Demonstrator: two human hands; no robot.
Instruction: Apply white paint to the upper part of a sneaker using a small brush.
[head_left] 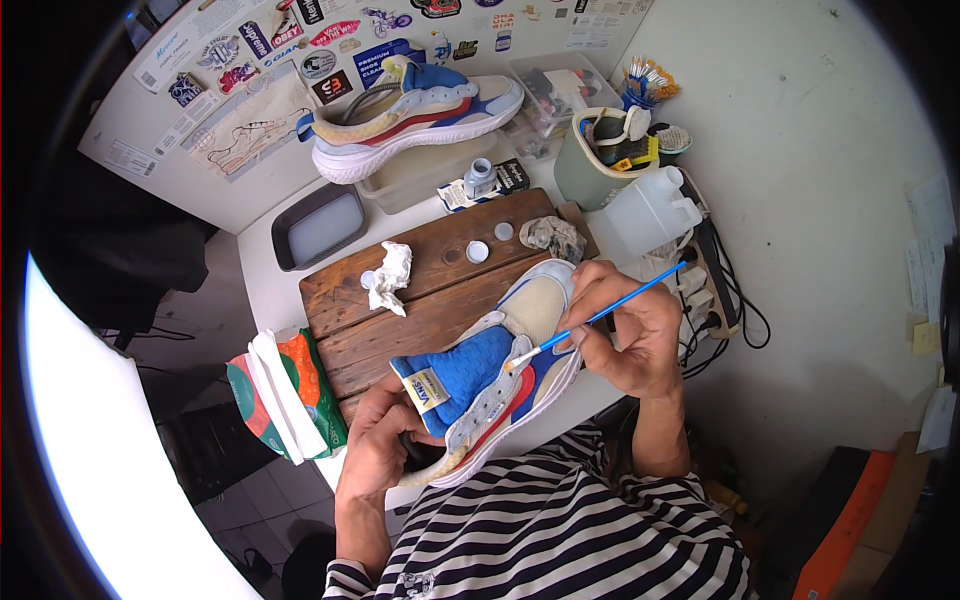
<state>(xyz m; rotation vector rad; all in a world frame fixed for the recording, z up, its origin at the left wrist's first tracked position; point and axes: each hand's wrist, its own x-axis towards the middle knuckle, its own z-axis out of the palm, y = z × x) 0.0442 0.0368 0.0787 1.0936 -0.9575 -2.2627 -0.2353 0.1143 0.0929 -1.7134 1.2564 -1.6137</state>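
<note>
A sneaker in blue, white, beige and red lies tilted across the wooden board's near edge, its toe pointing away to the right. My left hand is closed on it near the heel and collar, fingers partly hidden behind the blue tongue. In my right hand is a thin blue-handled paintbrush, pinched between thumb and fingers. Its bristles touch the pale lace-eyelet strip beside the tongue. On the board sit a crumpled white tissue, a small paint cap and a stained rag.
The matching sneaker rests on a translucent bin at the back. Nearby are a grey tray, a paint bottle, a tool bucket and a white jug. A tissue pack lies left; a power strip right.
</note>
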